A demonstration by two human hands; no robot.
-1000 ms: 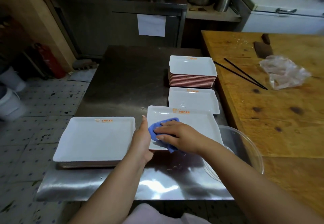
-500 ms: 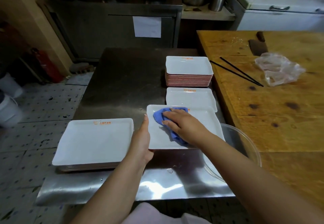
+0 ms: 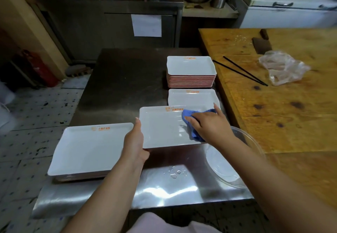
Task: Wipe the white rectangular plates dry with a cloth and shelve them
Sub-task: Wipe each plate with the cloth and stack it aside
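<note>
Where the left hand [image 3: 134, 141] met the plate being wiped [image 3: 162, 128], its fingers ran under the plate's left edge and were hidden, so only the thumb, straight along that edge, and the back of the hand showed; it held the plate at its near left corner. The right hand [image 3: 209, 125] pressed a blue cloth [image 3: 193, 121] onto the plate's far right part, fingers spread and lightly bent over the bunched fabric, which covered the right end of the orange print on the plate's far rim. That print was too small to read.

The plate was white, rectangular and shallow with a raised rim, glossy, with faint streaks near the cloth. It lay over the middle of a steel table [image 3: 118, 87]; whether it rested flat or was lifted could not be told. Its far edge overlapped a single white plate [image 3: 191, 97], behind which stood a tall stack of plates [image 3: 191, 72] with reddish undersides. To the left sat a low stack of plates [image 3: 89, 149], just beside the left hand.

A clear bowl [image 3: 235, 159] at the table's right edge was partly hidden by the right forearm. Water drops [image 3: 175, 173] lay on the steel near the front edge. On the wooden counter [image 3: 282, 114] lay black chopsticks [image 3: 240, 70] and a crumpled plastic bag [image 3: 282, 66].
</note>
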